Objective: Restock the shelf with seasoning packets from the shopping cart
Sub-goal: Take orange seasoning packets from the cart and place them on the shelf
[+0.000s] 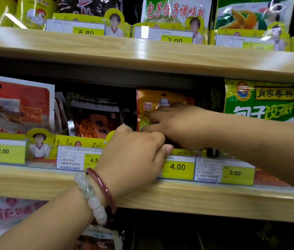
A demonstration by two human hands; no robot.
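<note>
Seating a packet into its slot on the middle shelf (34,179) was the step in hand, to judge by both hands meeting at the shelf lip. Nearest the camera, the left hand (133,156), wearing two bracelets (95,193) at the wrist, one dark red and one of pale beads, had its fingers curled over the yellow price rail (178,170), the thumb pressed just above the 4.00 tag; whether it pinched a packet edge as well could not be told. Just behind it, the right hand (175,123) lay on the front of the orange seasoning packet (151,100), fingers bent and gripping its lower part, the packet upright in the slot above that tag. The next move probably called for pushing the packet back until it stood flush, then letting go without tipping its neighbours. On that shelf four product facings showed: a red-and-white packet (16,105) at left, a dark packet (95,120), the orange one, and a green packet (263,101) at right, with four price tags below. The upper shelf (142,53) carried three readable tags and several more packets. The shopping cart was out of view.
</note>
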